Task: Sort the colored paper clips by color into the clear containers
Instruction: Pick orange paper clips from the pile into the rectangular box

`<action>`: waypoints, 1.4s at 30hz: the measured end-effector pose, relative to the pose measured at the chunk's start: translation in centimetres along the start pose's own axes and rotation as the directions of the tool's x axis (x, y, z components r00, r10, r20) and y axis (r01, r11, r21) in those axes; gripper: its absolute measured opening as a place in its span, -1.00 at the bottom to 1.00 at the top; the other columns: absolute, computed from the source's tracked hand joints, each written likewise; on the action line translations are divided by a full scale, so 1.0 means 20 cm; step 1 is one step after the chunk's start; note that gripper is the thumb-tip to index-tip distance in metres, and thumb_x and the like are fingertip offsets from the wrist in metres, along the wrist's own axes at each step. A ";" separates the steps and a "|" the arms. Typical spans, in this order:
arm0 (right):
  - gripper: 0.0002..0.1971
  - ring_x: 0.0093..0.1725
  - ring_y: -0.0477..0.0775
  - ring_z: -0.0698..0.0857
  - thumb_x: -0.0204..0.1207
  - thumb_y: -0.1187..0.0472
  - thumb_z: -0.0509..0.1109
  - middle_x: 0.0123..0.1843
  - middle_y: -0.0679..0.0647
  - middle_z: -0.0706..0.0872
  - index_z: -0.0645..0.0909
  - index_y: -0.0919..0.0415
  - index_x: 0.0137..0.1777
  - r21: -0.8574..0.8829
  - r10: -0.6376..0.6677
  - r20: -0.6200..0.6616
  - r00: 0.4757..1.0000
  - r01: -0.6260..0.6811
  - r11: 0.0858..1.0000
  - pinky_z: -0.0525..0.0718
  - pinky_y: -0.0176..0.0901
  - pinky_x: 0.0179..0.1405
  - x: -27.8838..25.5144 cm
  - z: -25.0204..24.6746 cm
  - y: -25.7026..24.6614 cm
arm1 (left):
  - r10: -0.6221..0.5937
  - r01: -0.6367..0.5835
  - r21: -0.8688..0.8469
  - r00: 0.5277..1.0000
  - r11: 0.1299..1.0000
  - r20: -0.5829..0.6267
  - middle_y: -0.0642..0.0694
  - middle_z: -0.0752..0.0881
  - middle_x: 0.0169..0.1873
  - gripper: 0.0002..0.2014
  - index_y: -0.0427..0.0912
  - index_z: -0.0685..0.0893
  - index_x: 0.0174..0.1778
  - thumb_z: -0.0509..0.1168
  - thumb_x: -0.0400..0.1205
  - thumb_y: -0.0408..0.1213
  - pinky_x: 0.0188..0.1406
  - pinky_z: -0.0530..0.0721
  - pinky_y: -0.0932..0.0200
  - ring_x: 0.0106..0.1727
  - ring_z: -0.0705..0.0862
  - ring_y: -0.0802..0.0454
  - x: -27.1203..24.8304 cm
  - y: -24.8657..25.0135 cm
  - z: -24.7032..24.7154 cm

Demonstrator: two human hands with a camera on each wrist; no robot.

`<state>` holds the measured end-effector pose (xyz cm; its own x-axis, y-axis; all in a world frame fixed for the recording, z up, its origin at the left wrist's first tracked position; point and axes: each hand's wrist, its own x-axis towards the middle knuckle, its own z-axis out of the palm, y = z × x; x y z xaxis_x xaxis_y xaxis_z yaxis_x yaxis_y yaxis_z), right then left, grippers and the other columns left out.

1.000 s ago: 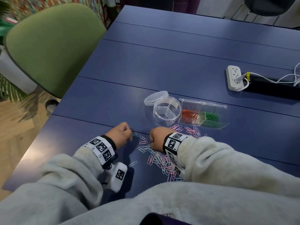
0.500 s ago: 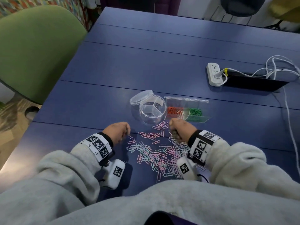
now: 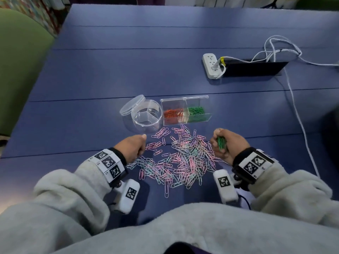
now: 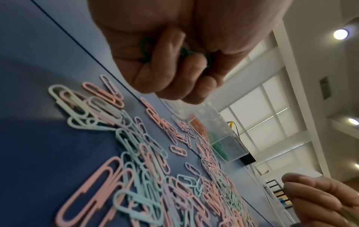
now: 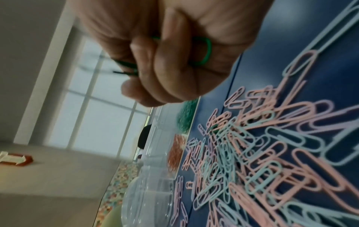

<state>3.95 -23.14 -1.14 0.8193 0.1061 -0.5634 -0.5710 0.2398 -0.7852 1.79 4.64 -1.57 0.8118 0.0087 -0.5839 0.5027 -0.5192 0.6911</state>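
1. Right hand (image 3: 227, 143) fist-grips a bunch of dark green paper clips (image 3: 221, 143) above the blue desk's (image 3: 165, 61) near edge
2. Left hand (image 3: 131, 146) curled on green clips (image 4: 146, 46), mostly hidden
3. Pile of pastel pink, blue and lilac paper clips (image 3: 179, 158) between hands; colours blur together

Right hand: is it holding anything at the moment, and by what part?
The right hand grips a small bunch of green paper clips in its curled fingers, around their middles; loop ends stick out of the fist.
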 end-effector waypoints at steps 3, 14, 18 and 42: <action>-0.70 -0.77 -0.12 0.23 0.64 0.30 -0.03 -0.58 0.06 0.46 0.45 0.22 -0.26 -0.001 0.002 -0.004 1.000 -0.002 1.000 0.12 -0.55 -0.80 -0.01 -0.08 0.04 | 0.003 0.001 -0.078 0.999 0.997 0.047 -0.07 0.45 -0.54 -0.72 -0.15 0.48 -0.27 -0.01 0.74 -0.37 -0.73 0.24 0.32 -0.69 0.31 0.12 0.02 -0.01 0.02; -0.47 -0.79 -0.09 0.28 0.67 0.01 0.04 -0.69 -0.01 0.28 0.42 0.16 -0.54 0.306 0.179 -0.046 0.983 -0.157 0.939 0.13 -0.61 -0.79 -0.08 -0.18 0.17 | 0.007 -0.010 0.026 0.996 1.000 0.094 -0.01 0.32 -0.68 -0.52 -0.14 0.42 -0.54 0.12 0.70 0.00 -0.61 0.26 0.27 -0.65 0.26 0.04 0.00 -0.02 0.06; -0.58 -0.75 -0.09 0.34 0.68 0.00 0.03 -0.65 0.02 0.33 0.34 0.17 -0.40 0.259 0.199 -0.091 0.976 -0.170 0.951 0.14 -0.55 -0.84 -0.08 -0.18 0.19 | 0.018 -0.022 0.143 0.999 0.989 0.031 -0.04 0.33 -0.70 -0.45 -0.13 0.38 -0.64 0.17 0.66 0.06 -0.51 0.30 0.23 -0.65 0.25 0.03 -0.01 -0.04 0.06; -0.83 -0.09 0.01 0.68 0.51 -0.04 0.41 -0.05 -0.08 0.66 0.54 -0.05 0.00 -0.993 0.002 -0.006 1.000 -0.006 0.114 0.63 -0.15 -0.14 0.06 0.01 0.02 | 0.205 -0.249 0.343 0.966 0.906 0.158 0.10 0.64 -0.22 -0.93 0.05 0.66 -0.04 0.29 0.63 -0.12 -0.12 0.62 0.24 -0.22 0.61 0.16 0.07 0.20 0.23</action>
<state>4.72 -22.77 -2.19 0.8179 0.1007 -0.5664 -0.1218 -0.9319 -0.3416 3.64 -1.32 -1.57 0.8401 -0.2333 -0.4896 0.1517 -0.7656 0.6252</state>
